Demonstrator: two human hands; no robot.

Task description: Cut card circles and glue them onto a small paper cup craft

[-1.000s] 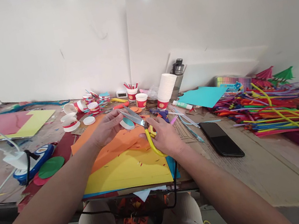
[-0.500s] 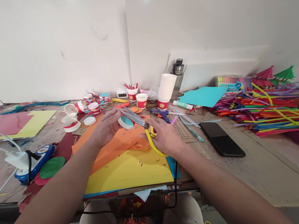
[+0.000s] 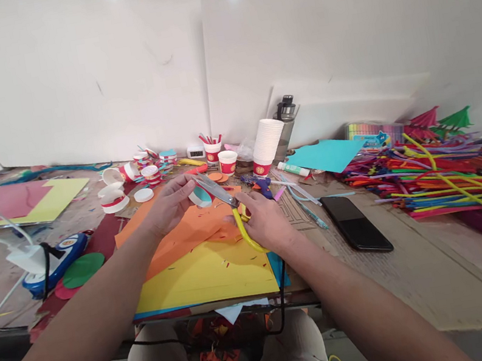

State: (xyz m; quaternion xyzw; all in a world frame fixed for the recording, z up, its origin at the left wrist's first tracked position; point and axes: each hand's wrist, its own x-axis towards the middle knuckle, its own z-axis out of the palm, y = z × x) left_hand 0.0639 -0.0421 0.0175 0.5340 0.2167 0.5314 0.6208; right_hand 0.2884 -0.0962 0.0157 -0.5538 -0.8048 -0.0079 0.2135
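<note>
My right hand (image 3: 266, 219) grips scissors (image 3: 219, 191) with yellow handles. Their metal blades point up and left, slightly apart, over the papers. My left hand (image 3: 173, 204) is closed, thumb and fingers pinched together at the blade tips; what they pinch is too small to make out. Just beside those fingers is a cut paper-cup piece (image 3: 200, 198) with a teal inside, and I cannot tell whether the hand touches it. Below both hands lie orange paper (image 3: 180, 231) and yellow paper (image 3: 206, 275), scattered with small scraps.
A tall stack of paper cups (image 3: 268, 145) and a bottle (image 3: 287, 120) stand at the back. On the right are a phone (image 3: 355, 223) and a heap of pipe cleaners (image 3: 443, 171). Cut cup pieces (image 3: 113, 199) and a blue power strip (image 3: 59, 266) lie left.
The view has shifted very slightly. Both hands and the scissors stay almost in place, with the blades a touch nearer each other.
</note>
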